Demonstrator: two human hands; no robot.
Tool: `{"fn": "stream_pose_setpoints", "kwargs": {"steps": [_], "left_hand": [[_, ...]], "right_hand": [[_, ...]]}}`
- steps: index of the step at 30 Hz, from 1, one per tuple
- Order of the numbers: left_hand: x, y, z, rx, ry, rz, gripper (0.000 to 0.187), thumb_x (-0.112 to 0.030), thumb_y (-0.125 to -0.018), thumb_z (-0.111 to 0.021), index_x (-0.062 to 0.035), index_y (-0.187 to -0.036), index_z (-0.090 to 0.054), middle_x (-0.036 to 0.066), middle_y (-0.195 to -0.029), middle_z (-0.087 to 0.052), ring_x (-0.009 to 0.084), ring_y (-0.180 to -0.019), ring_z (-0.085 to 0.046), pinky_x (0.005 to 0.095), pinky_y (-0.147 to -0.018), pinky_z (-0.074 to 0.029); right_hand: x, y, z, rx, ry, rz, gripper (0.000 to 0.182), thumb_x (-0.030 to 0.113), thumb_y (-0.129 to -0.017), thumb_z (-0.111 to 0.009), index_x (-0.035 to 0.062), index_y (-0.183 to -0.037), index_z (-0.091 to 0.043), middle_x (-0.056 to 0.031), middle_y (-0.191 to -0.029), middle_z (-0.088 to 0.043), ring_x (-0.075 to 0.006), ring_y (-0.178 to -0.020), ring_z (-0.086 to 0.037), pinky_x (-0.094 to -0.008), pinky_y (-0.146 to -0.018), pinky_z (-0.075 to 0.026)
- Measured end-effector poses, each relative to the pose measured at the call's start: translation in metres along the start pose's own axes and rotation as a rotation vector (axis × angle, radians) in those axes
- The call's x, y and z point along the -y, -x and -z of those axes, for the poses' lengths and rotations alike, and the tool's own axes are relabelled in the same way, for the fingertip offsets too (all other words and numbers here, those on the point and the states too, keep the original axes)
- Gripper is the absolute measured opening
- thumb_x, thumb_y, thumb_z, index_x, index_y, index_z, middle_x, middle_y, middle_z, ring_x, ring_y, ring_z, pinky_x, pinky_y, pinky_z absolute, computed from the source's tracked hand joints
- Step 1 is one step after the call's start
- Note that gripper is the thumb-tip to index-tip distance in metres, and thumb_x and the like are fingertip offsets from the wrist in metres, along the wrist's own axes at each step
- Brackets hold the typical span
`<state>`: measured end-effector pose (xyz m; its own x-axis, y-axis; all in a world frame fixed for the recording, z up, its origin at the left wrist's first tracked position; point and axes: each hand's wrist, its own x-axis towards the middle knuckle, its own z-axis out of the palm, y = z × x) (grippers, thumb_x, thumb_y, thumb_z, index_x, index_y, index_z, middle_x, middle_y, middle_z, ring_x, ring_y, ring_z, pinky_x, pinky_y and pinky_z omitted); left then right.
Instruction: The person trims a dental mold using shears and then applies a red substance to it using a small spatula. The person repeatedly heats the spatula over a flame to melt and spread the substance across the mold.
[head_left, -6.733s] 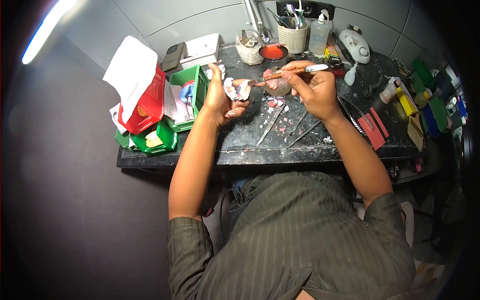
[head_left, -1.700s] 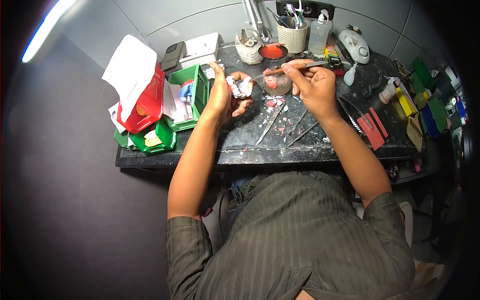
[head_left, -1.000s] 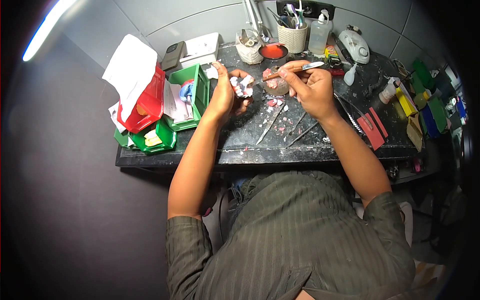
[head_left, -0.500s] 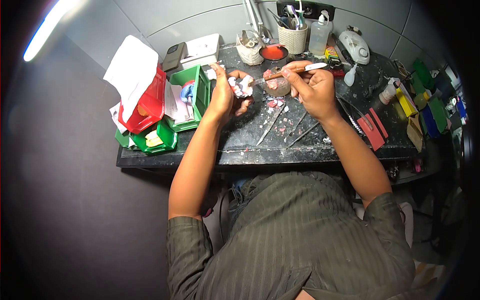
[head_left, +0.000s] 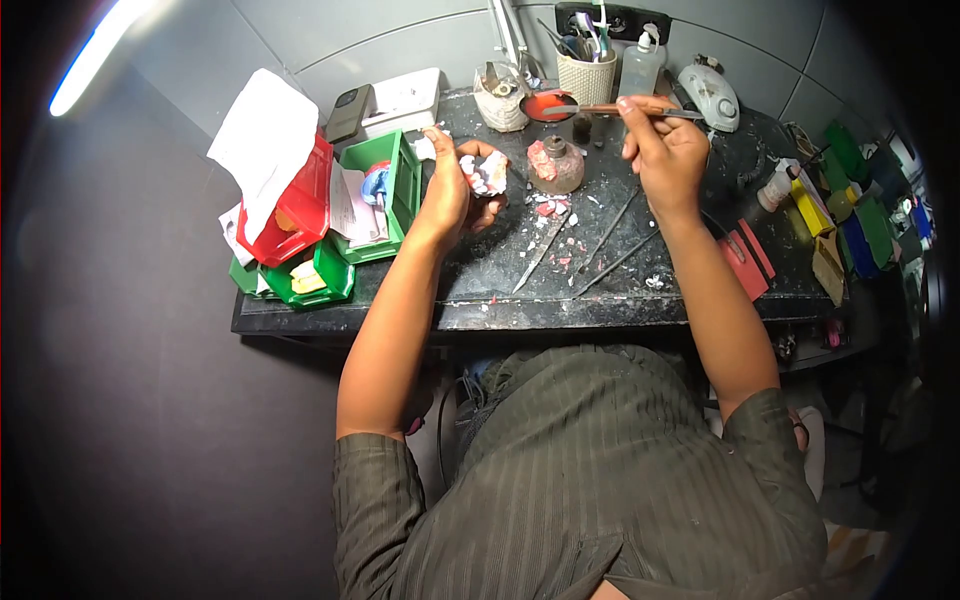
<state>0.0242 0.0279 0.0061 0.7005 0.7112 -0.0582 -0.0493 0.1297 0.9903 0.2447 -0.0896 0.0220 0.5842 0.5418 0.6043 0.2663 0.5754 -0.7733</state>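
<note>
My left hand [head_left: 447,192] is closed around a small white and pink dental model [head_left: 487,176], with a row of teeth on its near-left side. Between the fingers of my right hand [head_left: 668,152] is a wax knife [head_left: 597,108] with a brown handle, held roughly level. Its blade points left and overlaps the shallow dish of red wax [head_left: 552,100]. Below the knife stands a glass spirit burner [head_left: 556,172], its side smeared with pink wax. White and pink scraps [head_left: 552,209] lie on the bench in front of the burner.
Thin metal tools [head_left: 543,250] lie on the dark bench [head_left: 460,312]. Red wax sheets [head_left: 745,262] are at the right. Green [head_left: 402,220] and red bins [head_left: 318,190] stand left. Behind are a woven tool cup [head_left: 587,80], a pump bottle [head_left: 640,72] and a white device [head_left: 708,98].
My right hand has moved up and right, carrying the wax knife's blade away from the dental model to the red wax dish. My left hand stays in place; the model looks slightly turned.
</note>
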Motion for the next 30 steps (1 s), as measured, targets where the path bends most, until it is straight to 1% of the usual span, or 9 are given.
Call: {"fn": "stream_pose_setpoints", "kwargs": {"steps": [7, 11, 13, 18, 22, 23, 24, 27, 30], "left_hand": [[0.007, -0.003, -0.002, -0.02, -0.159, -0.091, 0.089, -0.082, -0.086, -0.007, -0.0086, -0.093, -0.056, 0.002, -0.062, -0.053, 0.0105, -0.044, -0.049, 0.0234, -0.034, -0.032], [0.006, -0.003, -0.003, -0.044, -0.166, -0.09, 0.09, -0.083, -0.086, -0.006, -0.0085, -0.092, -0.056, 0.002, -0.063, -0.053, 0.0105, -0.045, -0.049, 0.0231, -0.034, -0.033], [0.006, -0.003, -0.003, -0.036, -0.153, -0.069, 0.093, -0.084, -0.084, -0.004, -0.0094, -0.094, -0.058, 0.0, -0.064, -0.052, 0.0098, -0.047, -0.048, 0.0229, -0.034, -0.028], [0.001, 0.001, -0.005, -0.048, -0.08, -0.021, 0.094, -0.087, -0.081, -0.005, -0.0096, -0.093, -0.057, -0.001, -0.063, -0.051, 0.01, -0.047, -0.048, 0.0225, -0.034, -0.028], [-0.001, 0.002, -0.005, -0.024, -0.022, 0.006, 0.094, -0.088, -0.08, -0.005, -0.0094, -0.092, -0.056, -0.001, -0.063, -0.05, 0.0103, -0.047, -0.047, 0.0223, -0.033, -0.027], [-0.001, 0.002, -0.005, -0.025, -0.022, 0.006, 0.094, -0.088, -0.08, -0.005, -0.0094, -0.092, -0.056, -0.001, -0.063, -0.05, 0.0103, -0.047, -0.047, 0.0223, -0.033, -0.027], [-0.001, 0.002, -0.005, -0.035, -0.022, 0.008, 0.094, -0.088, -0.08, -0.005, -0.0095, -0.093, -0.056, 0.0, -0.063, -0.05, 0.0106, -0.047, -0.047, 0.0225, -0.034, -0.027], [-0.001, 0.001, -0.004, -0.042, -0.02, 0.021, 0.094, -0.087, -0.08, -0.005, -0.0096, -0.093, -0.056, 0.001, -0.063, -0.05, 0.0112, -0.047, -0.047, 0.023, -0.034, -0.027], [-0.001, 0.002, -0.003, -0.036, -0.015, 0.036, 0.093, -0.087, -0.08, -0.005, -0.0097, -0.092, -0.056, 0.001, -0.063, -0.05, 0.0116, -0.047, -0.047, 0.0235, -0.034, -0.026]], "right_hand": [[-0.01, -0.004, 0.003, 0.003, 0.117, -0.076, 0.018, 0.011, -0.089, -0.073, -0.0039, -0.098, -0.068, -0.0027, -0.071, -0.066, -0.0045, -0.053, -0.053, -0.0186, -0.049, -0.04], [-0.006, -0.003, 0.002, -0.012, 0.027, -0.041, 0.016, 0.011, -0.089, -0.073, -0.0028, -0.096, -0.069, -0.0018, -0.067, -0.063, -0.0039, -0.051, -0.051, -0.0181, -0.045, -0.036], [0.0, 0.002, -0.001, -0.003, -0.001, -0.06, 0.016, 0.012, -0.09, -0.073, -0.0023, -0.096, -0.069, -0.0014, -0.065, -0.062, -0.0035, -0.05, -0.05, -0.0179, -0.044, -0.034], [0.004, 0.016, -0.013, 0.161, -0.035, -0.14, 0.015, 0.012, -0.09, -0.072, -0.0019, -0.094, -0.069, -0.0005, -0.061, -0.059, -0.0022, -0.049, -0.048, -0.0178, -0.042, -0.031], [0.012, 0.027, -0.022, 0.28, -0.112, -0.117, 0.012, 0.009, -0.092, -0.068, -0.003, -0.094, -0.069, -0.0017, -0.07, -0.064, -0.0024, -0.052, -0.049, -0.0178, -0.047, -0.036], [0.012, 0.028, -0.021, 0.322, -0.12, -0.154, 0.011, 0.007, -0.093, -0.067, -0.0034, -0.095, -0.069, -0.0044, -0.079, -0.069, -0.0031, -0.059, -0.055, -0.018, -0.05, -0.04], [0.012, 0.029, -0.022, 0.322, -0.121, -0.154, 0.011, 0.007, -0.093, -0.067, -0.0034, -0.095, -0.069, -0.0044, -0.079, -0.069, -0.0031, -0.059, -0.055, -0.018, -0.05, -0.04], [0.007, 0.032, -0.022, 0.373, -0.114, -0.137, 0.01, 0.006, -0.093, -0.066, -0.0032, -0.098, -0.068, -0.0089, -0.091, -0.073, -0.0051, -0.075, -0.065, -0.0175, -0.054, -0.044], [0.009, 0.034, -0.024, 0.391, -0.114, -0.132, 0.01, 0.005, -0.093, -0.065, -0.0036, -0.098, -0.068, -0.0096, -0.09, -0.073, -0.0067, -0.076, -0.066, -0.0187, -0.059, -0.048]]}}
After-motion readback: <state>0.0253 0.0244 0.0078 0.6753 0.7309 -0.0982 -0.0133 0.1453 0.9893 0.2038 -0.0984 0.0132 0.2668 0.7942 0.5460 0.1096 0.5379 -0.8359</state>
